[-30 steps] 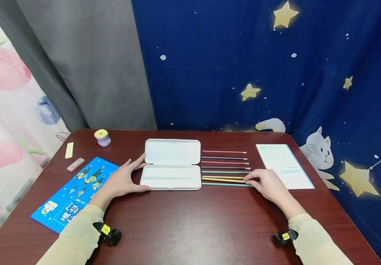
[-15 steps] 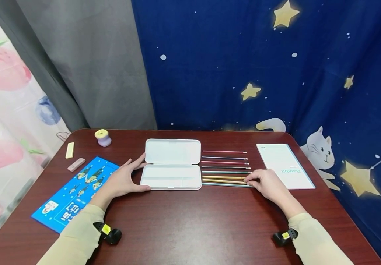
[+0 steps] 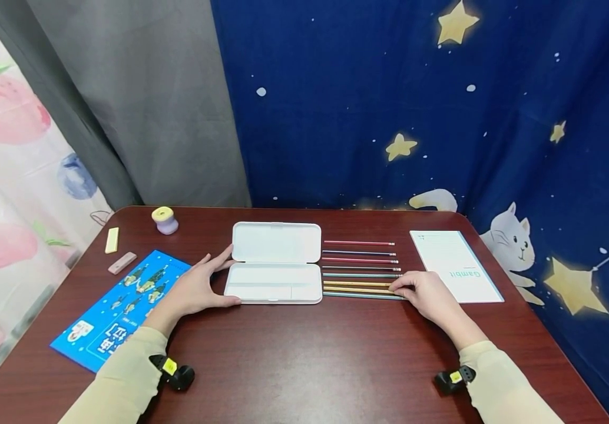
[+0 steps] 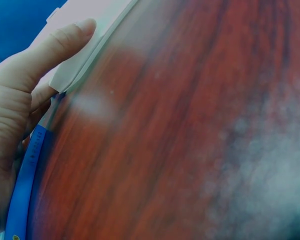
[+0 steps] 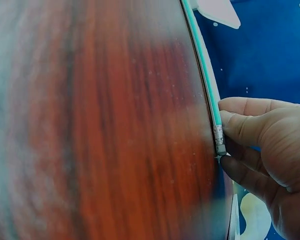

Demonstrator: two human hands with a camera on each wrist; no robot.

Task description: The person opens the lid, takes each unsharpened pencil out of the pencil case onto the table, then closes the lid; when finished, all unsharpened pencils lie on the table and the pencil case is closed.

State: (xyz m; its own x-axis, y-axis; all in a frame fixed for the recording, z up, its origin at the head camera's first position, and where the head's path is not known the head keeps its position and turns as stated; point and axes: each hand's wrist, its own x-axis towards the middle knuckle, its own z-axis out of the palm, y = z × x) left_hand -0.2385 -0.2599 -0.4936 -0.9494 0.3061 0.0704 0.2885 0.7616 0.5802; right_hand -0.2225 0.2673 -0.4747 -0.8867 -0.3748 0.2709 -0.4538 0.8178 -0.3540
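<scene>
An open white pencil case (image 3: 272,294) lies mid-table, its lid tilted back. My left hand (image 3: 195,287) rests at its left side, thumb on the front corner and fingers stretched toward the hinge. In the left wrist view the thumb (image 4: 60,47) lies over the case's edge. To the case's right, several pencils lie in parallel rows. My right hand (image 3: 427,293) pinches the eraser end of the nearer yellow pencil (image 3: 354,289). A teal pencil (image 3: 363,296) lies just in front; in the right wrist view this teal pencil (image 5: 205,65) partly hides my fingertips.
A blue booklet (image 3: 124,312) lies under my left forearm. Beyond it are a pink eraser-like block (image 3: 121,263), a pale yellow block (image 3: 111,240) and a yellow-and-purple pot-shaped item (image 3: 164,221). A white notepad (image 3: 455,265) lies beside my right hand.
The nearer yellow pencil has shifted slightly toward me, opening a gap from the other yellow one, with my right hand at its end. My left hand has stayed put.
</scene>
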